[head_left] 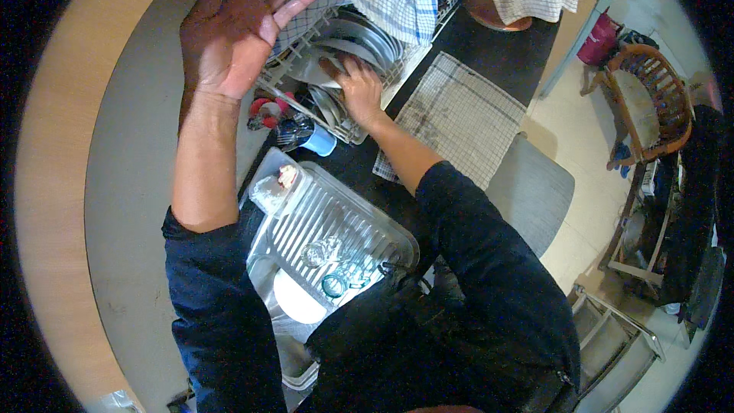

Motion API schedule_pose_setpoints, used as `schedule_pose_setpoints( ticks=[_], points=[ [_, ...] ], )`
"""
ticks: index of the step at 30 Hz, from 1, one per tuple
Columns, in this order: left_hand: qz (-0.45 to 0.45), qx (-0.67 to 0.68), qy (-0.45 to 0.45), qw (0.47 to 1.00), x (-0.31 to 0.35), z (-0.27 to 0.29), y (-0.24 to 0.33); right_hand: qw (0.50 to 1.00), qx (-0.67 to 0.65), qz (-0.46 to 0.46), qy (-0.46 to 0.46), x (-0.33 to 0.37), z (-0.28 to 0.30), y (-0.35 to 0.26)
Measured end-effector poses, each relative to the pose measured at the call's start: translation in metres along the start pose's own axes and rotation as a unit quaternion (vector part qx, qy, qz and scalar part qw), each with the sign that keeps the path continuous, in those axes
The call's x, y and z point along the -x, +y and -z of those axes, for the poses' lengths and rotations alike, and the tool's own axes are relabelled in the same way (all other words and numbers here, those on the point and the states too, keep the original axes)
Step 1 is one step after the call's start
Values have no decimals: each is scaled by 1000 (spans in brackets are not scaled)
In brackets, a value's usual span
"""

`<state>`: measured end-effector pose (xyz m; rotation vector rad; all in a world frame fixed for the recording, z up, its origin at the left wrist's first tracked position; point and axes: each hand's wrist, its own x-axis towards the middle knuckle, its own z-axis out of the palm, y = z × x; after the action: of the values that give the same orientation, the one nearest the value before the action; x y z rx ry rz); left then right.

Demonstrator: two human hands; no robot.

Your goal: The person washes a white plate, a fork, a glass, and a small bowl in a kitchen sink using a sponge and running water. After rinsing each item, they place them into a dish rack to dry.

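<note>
My left hand (237, 38) is raised at the upper left, palm turned inward. Two of its fingers stretch out, while the others reach up to the edge of a blue-and-white checked dish towel (405, 0), which hangs from them over the far side of a dish rack (413, 69). My right hand (359, 88) reaches into the rack, its thumb and fingers on the rim of a pale plate (310, 71). Several more plates (375, 30) stand upright behind it. Below my right hand, smaller dishes (327, 107) lean in the rack's near part.
A blue cup of cutlery (319, 141) hangs at the rack's near corner. Nearer are a drainboard (306, 214) with glassware and a clear tub (275, 183). A checked mat (466, 111) lies right of the rack, beside a grey chair (535, 191). A wicker chair (650, 107) stands farther right.
</note>
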<state>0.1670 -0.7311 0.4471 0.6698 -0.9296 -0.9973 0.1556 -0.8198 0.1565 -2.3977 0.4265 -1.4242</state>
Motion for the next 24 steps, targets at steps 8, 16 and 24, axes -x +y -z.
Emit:
schedule_pose_setpoints(
  ticks=[8, 16, 24],
  points=[
    [-3, -33, 17, 999, 26, 21, -5, 998, 66, 11, 17, -7, -47, -8],
    [62, -107, 143, 982, 40, 13, -24, 992, -120, -1, -32, -39, -89, 14],
    [-32, -133, 109, 985, 77, 36, -9, 961, 80, 36, -261, -50, -22, -4]
  ],
)
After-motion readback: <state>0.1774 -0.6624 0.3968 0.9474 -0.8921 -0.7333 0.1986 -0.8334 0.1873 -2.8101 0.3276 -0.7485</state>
